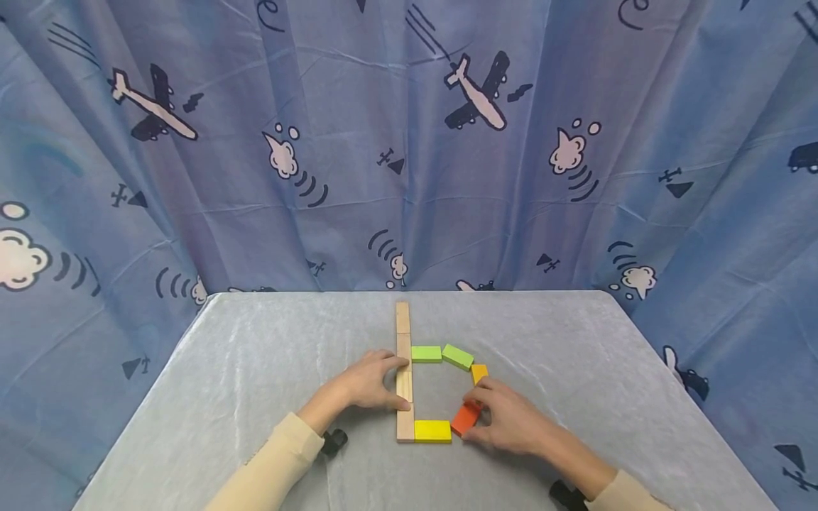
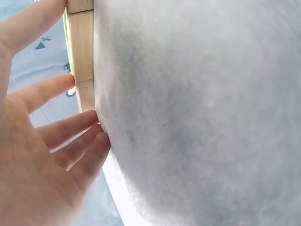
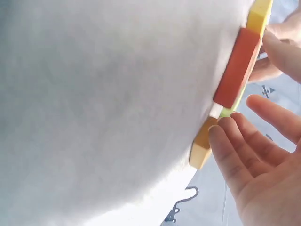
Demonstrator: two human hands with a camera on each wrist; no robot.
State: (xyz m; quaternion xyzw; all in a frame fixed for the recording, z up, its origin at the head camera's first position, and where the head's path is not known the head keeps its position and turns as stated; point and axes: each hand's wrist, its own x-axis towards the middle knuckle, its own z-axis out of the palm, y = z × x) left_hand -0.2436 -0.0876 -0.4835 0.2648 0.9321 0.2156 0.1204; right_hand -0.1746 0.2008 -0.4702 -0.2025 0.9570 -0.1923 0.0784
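Observation:
A straight column of plain wooden blocks runs away from me on the table. My left hand rests against its left side, fingers spread and fairly straight, thumb and fingertips touching it. To the right, my right hand holds a red block lengthwise between thumb and fingers. The red block lies tilted, its lower end beside a yellow block that touches the column's near end. An orange-yellow block, partly hidden by my right hand, stands beyond the red one.
Two green blocks, one straight and one slanted, lead from the column toward the orange-yellow block. Grey-white cloth covers the table. A blue curtain with airplane prints hangs behind the table's far edge.

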